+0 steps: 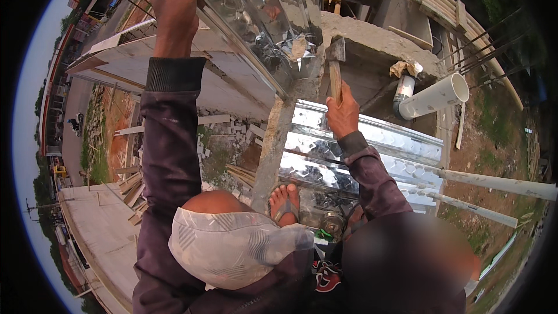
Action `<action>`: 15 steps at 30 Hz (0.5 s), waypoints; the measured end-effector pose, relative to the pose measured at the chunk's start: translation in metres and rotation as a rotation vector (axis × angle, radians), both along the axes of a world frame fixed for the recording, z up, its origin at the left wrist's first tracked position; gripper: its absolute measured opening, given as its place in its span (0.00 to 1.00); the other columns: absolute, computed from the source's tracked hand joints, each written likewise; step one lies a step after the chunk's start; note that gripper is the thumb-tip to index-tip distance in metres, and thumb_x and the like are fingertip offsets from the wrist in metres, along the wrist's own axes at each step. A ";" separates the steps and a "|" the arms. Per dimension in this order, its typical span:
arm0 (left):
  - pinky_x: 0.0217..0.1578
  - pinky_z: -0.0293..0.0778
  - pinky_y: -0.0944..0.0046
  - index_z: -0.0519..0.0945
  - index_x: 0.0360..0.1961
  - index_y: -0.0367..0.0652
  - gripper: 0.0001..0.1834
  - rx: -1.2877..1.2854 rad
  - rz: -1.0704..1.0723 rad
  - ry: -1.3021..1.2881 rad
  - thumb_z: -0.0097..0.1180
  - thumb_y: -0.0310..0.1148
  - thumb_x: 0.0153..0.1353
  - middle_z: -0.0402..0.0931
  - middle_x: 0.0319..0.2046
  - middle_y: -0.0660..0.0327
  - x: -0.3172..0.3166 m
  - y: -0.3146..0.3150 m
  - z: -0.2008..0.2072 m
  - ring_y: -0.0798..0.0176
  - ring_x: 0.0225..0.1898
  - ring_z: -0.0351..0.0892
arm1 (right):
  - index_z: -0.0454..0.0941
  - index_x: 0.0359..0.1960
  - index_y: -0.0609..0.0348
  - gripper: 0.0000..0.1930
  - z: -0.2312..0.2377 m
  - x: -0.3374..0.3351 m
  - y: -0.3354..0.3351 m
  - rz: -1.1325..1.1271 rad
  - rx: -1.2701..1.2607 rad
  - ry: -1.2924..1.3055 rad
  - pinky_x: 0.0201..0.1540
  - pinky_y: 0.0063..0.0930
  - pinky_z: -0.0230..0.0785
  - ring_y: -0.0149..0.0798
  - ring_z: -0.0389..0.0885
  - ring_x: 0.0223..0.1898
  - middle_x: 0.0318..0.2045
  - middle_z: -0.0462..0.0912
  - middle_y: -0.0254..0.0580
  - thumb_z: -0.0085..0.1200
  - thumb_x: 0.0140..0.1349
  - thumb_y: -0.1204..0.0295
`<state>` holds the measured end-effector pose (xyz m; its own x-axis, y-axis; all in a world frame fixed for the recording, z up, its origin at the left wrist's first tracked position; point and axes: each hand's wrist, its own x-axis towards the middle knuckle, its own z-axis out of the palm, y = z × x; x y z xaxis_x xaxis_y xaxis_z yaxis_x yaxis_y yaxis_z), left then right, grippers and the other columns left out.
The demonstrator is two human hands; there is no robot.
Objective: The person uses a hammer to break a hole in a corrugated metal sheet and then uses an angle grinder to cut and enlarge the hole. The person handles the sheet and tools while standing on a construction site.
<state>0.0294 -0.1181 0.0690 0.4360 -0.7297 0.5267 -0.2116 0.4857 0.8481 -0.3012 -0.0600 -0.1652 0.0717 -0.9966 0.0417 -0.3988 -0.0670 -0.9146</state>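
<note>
My left hand (176, 16) is closed around the long edge of a shiny ribbed metal decking sheet (241, 23), which stands tilted up at the top. The sheet's lower end looks crumpled and torn near the concrete. My right hand (343, 114) grips the wooden handle of a hammer (335, 72). Its metal head points up and away, just right of the torn sheet end, apparently over the concrete edge. Below my right hand lies another ribbed metal decking sheet (317, 142), flat beside the concrete beam (268, 160).
White plastic pipe (433, 99) sticks up at right, near a rough concrete edge (383, 30). Rods of rebar (488, 43) jut out beyond. Past the beam, rubble (232, 136) lies well below. My sandalled foot (285, 202) rests by the beam; a metal round object (333, 222) is beside it.
</note>
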 end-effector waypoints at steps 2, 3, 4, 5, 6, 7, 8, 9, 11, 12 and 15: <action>0.36 0.75 0.64 0.83 0.31 0.33 0.02 -0.049 0.057 0.022 0.62 0.21 0.55 0.80 0.30 0.61 0.011 -0.002 -0.002 0.65 0.32 0.81 | 0.69 0.64 0.58 0.26 0.008 -0.028 -0.006 0.174 -0.187 0.159 0.32 0.42 0.73 0.53 0.83 0.28 0.29 0.80 0.57 0.54 0.62 0.73; 0.36 0.75 0.64 0.83 0.31 0.33 0.03 -0.052 0.044 0.014 0.62 0.21 0.56 0.80 0.30 0.61 0.015 0.001 -0.001 0.66 0.32 0.81 | 0.71 0.60 0.59 0.23 0.013 -0.033 -0.009 0.233 -0.235 0.150 0.37 0.47 0.71 0.61 0.81 0.33 0.30 0.79 0.61 0.55 0.63 0.72; 0.36 0.75 0.64 0.83 0.31 0.33 0.03 -0.058 0.023 0.011 0.62 0.22 0.56 0.80 0.30 0.61 0.016 0.001 -0.001 0.66 0.32 0.81 | 0.72 0.58 0.60 0.21 0.014 -0.040 -0.015 0.322 -0.289 0.191 0.37 0.47 0.71 0.61 0.81 0.33 0.29 0.79 0.60 0.55 0.63 0.72; 0.36 0.75 0.64 0.83 0.31 0.33 0.03 -0.064 0.004 0.006 0.62 0.22 0.56 0.80 0.30 0.61 0.016 0.001 -0.001 0.66 0.33 0.81 | 0.72 0.57 0.60 0.20 0.014 -0.045 -0.021 0.411 -0.341 0.232 0.37 0.48 0.71 0.61 0.81 0.33 0.29 0.79 0.60 0.55 0.63 0.71; 0.35 0.75 0.64 0.83 0.31 0.33 0.03 -0.051 0.016 0.021 0.62 0.22 0.56 0.80 0.30 0.61 0.016 0.003 -0.002 0.66 0.32 0.81 | 0.73 0.55 0.60 0.19 0.015 -0.048 -0.027 0.502 -0.393 0.271 0.37 0.48 0.71 0.62 0.80 0.33 0.28 0.79 0.59 0.55 0.63 0.71; 0.35 0.75 0.64 0.83 0.31 0.33 0.03 -0.042 0.026 0.032 0.62 0.22 0.56 0.80 0.29 0.61 0.014 0.003 -0.003 0.67 0.32 0.81 | 0.74 0.50 0.57 0.15 0.020 -0.048 -0.033 0.618 -0.291 0.361 0.43 0.51 0.71 0.60 0.81 0.40 0.36 0.82 0.57 0.56 0.63 0.68; 0.34 0.75 0.64 0.83 0.31 0.33 0.03 -0.033 0.036 0.043 0.62 0.22 0.56 0.80 0.29 0.61 0.014 0.003 -0.002 0.67 0.32 0.80 | 0.74 0.49 0.57 0.15 0.023 -0.047 -0.043 0.651 -0.303 0.412 0.42 0.51 0.71 0.60 0.81 0.39 0.36 0.82 0.57 0.56 0.63 0.68; 0.34 0.75 0.63 0.83 0.31 0.33 0.03 -0.046 0.038 0.014 0.62 0.22 0.56 0.80 0.28 0.62 0.017 0.001 -0.001 0.67 0.32 0.80 | 0.74 0.48 0.58 0.14 0.027 -0.042 -0.057 0.685 -0.315 0.462 0.42 0.52 0.71 0.61 0.80 0.39 0.36 0.82 0.57 0.57 0.63 0.67; 0.34 0.75 0.63 0.83 0.31 0.33 0.04 -0.064 0.032 -0.025 0.62 0.23 0.55 0.79 0.28 0.62 0.018 -0.004 -0.004 0.67 0.31 0.80 | 0.74 0.44 0.60 0.13 0.035 -0.040 -0.091 0.621 -0.382 0.557 0.40 0.53 0.70 0.62 0.80 0.36 0.32 0.81 0.58 0.57 0.64 0.65; 0.34 0.75 0.63 0.83 0.32 0.32 0.04 -0.012 0.048 -0.075 0.62 0.23 0.55 0.79 0.28 0.62 0.013 -0.006 -0.009 0.67 0.31 0.80 | 0.74 0.43 0.61 0.13 0.037 -0.049 -0.090 0.591 -0.306 0.548 0.40 0.54 0.70 0.62 0.80 0.35 0.30 0.81 0.58 0.57 0.65 0.65; 0.33 0.73 0.65 0.83 0.31 0.32 0.06 0.040 0.060 -0.106 0.63 0.25 0.55 0.79 0.28 0.63 0.004 -0.004 -0.003 0.67 0.31 0.79 | 0.73 0.40 0.62 0.14 0.035 -0.048 -0.079 0.594 -0.224 0.493 0.40 0.54 0.70 0.61 0.80 0.34 0.26 0.80 0.58 0.56 0.65 0.62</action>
